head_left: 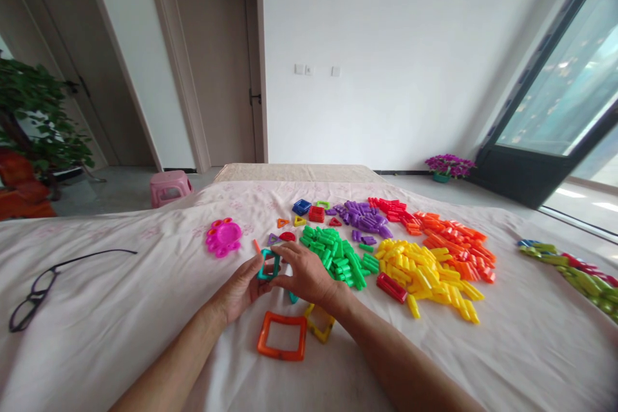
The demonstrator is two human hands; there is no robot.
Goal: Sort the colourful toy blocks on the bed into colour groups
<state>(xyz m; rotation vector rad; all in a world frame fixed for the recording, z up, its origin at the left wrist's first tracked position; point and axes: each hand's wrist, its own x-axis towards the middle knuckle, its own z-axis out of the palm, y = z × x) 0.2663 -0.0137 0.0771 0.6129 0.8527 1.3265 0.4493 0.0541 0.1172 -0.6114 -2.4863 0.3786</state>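
Both hands meet over the near middle of the cloth-covered table. My left hand (244, 290) is closed on the left side of a teal square magnetic tile (268, 264), held up on edge. From the right, my right hand (309, 270) grips the same tile with thumb and fingers; part of its frame is hidden. Below the hands lie an orange square tile (282, 336) and a yellow square tile (319, 323), partly under my right wrist. Just behind the fingers, a purple triangle tile (273, 239) and a red piece (286, 236) lie on the cloth.
Piles of green (335, 254), yellow (420, 267), orange (456, 241) and purple pieces (363, 217) spread to the right. A red tile stack (391, 288) lies beside the yellow pile. At left are a pink paw-shaped toy (223, 237) and eyeglasses (41, 290).
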